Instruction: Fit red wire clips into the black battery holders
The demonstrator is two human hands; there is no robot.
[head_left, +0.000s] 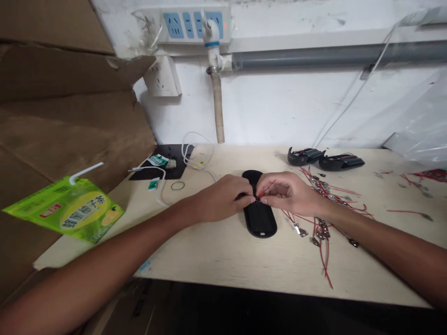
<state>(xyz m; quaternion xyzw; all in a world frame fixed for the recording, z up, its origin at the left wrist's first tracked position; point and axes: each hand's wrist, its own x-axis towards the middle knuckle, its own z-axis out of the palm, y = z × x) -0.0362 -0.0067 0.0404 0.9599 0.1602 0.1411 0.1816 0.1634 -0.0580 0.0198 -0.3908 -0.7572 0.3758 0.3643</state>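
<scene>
Case [260, 218] lies flat on the counter [195, 260], beneath both hands; right hand [292, 191] pinches a red wire [267, 188] over its middle; left hand [226, 197] curled there — presumably steadying, grip cannot be told. Leads [321, 234] lie rightward, likely for reach — pouch [66, 211], far left, reads 蜂蜜柚子茶

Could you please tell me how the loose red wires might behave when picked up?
The red wires will probably flex, being thin and slightly curved. Their ends may droop, as metal tabs are attached. Neighbours might tangle, since many lie crossed.
</scene>
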